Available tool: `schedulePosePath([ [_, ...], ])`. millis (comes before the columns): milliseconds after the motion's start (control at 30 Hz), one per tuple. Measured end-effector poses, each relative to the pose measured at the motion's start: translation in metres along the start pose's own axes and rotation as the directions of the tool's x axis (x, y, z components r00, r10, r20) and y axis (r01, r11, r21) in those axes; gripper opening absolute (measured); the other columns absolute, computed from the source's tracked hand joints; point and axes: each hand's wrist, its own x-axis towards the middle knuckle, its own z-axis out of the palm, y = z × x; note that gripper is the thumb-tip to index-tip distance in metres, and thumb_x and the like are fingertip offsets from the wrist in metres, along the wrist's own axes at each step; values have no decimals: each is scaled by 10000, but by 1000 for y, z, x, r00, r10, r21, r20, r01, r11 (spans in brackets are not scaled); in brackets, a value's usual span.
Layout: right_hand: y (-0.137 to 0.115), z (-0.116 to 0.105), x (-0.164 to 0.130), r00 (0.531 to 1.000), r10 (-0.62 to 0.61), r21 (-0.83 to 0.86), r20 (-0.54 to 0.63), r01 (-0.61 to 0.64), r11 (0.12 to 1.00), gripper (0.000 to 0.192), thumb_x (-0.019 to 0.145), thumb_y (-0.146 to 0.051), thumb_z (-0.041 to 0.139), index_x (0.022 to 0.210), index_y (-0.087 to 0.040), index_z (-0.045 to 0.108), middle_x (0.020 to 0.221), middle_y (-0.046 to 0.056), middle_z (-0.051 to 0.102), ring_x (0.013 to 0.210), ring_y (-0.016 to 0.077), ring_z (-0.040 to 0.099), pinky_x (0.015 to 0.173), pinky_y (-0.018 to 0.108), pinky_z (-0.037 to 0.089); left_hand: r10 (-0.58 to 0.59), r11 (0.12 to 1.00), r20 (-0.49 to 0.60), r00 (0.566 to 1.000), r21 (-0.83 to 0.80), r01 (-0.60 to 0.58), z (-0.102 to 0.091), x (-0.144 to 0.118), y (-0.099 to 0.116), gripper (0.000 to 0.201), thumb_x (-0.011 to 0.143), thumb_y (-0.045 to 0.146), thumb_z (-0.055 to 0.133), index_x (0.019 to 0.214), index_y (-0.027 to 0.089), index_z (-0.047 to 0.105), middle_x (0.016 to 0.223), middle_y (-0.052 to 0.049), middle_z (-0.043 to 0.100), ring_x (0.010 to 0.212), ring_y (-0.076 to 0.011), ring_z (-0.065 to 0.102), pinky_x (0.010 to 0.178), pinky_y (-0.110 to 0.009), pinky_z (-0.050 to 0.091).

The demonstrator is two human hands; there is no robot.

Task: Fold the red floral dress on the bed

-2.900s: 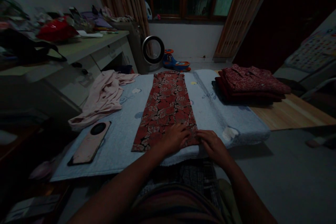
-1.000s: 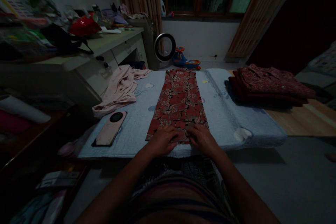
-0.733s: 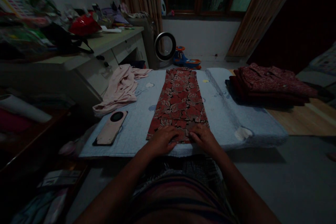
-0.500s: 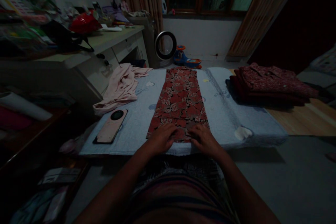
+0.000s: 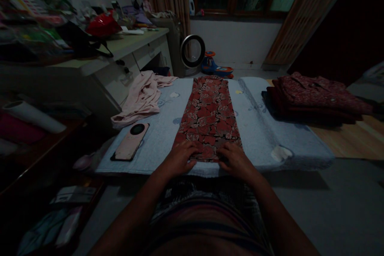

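Note:
A long red floral cloth, folded into a narrow strip, lies lengthwise on a pale blue padded mat. My left hand rests palm down on the strip's near left corner. My right hand presses flat on the near right corner. The fingers of both hands lie spread on the fabric and grip nothing.
A pink phone lies on the mat's left side, beside a crumpled pink garment. A stack of folded dark red clothes sits at the right. A cluttered desk stands at the left, with a ring fan and a toy beyond.
Both hands have stayed on the cloth's near end, shifting slightly apart toward its corners. The view has drifted a little to the left.

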Motion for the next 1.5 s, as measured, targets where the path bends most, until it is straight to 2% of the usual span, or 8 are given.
schedulePosePath([
  [100, -4, -2, 2, 1000, 1, -41, 14, 0, 999, 253, 816, -143, 671, 1063, -196, 676, 1062, 84, 613, 1008, 248, 561, 853, 352, 440, 10, 998, 9, 1000, 56, -10, 3, 3, 3, 400, 801, 147, 655, 1195, 215, 664, 1188, -77, 641, 1116, -257, 585, 984, -419, 485],
  [333, -5, 6, 8, 999, -23, -140, -39, 17, 990, 133, 829, -120, 610, 933, -190, 657, 983, 80, 634, 947, 239, 564, 828, 344, 433, 39, 986, -71, 997, 164, -27, 12, 10, 11, 382, 798, 62, 577, 1150, 185, 657, 1175, -103, 658, 1066, -261, 614, 945, -419, 515],
  [467, -5, 6, 12, 998, -23, -146, -55, 15, 989, 105, 871, -127, 579, 889, -192, 659, 945, 77, 641, 918, 231, 570, 814, 340, 430, 44, 982, -99, 994, 189, -24, 15, 11, 10, 331, 864, 108, 563, 1177, 193, 629, 1178, -94, 657, 1065, -251, 614, 937, -401, 511],
  [633, -8, 6, 13, 995, -12, -146, -95, -2, 989, 25, 881, -221, 636, 878, -198, 645, 945, 78, 632, 909, 236, 562, 777, 336, 420, 43, 981, -100, 994, 193, -23, 22, 13, 12, 333, 853, 149, 628, 1181, 210, 621, 1151, -85, 643, 1067, -264, 588, 929, -409, 489],
  [867, -10, 14, 12, 986, 4, -113, -164, -22, 993, 168, 909, -365, 638, 870, -202, 624, 958, 86, 602, 915, 248, 542, 786, 351, 406, 80, 982, -131, 988, 180, -56, 30, 19, 16, 330, 908, 190, 622, 1231, 258, 633, 1035, -55, 636, 1026, -241, 587, 894, -374, 477],
  [1067, -12, 24, 12, 986, -31, -83, -165, 17, 996, 197, 892, -353, 673, 1002, -192, 642, 1015, 94, 600, 959, 256, 525, 854, 372, 404, 58, 984, -115, 992, 175, -37, 29, 25, 17, 265, 931, 220, 621, 1192, 240, 667, 989, -54, 654, 959, -224, 600, 841, -348, 481],
  [1267, -10, 35, 18, 969, -76, -126, -234, 48, 991, 188, 905, -273, 673, 1086, -222, 678, 965, 69, 624, 907, 235, 527, 818, 352, 386, 43, 989, -132, 990, 148, -23, 32, 25, 14, 318, 885, 157, 661, 1191, 243, 660, 999, -43, 662, 961, -218, 601, 845, -345, 482],
  [1500, -7, 38, 29, 965, -136, -211, -225, 88, 974, 158, 913, -350, 672, 1001, -222, 702, 919, 68, 635, 863, 222, 553, 741, 317, 390, 28, 994, -136, 990, 109, -13, 33, 25, 14, 279, 844, 82, 641, 1095, 205, 648, 1013, -51, 665, 984, -224, 594, 873, -359, 489],
])
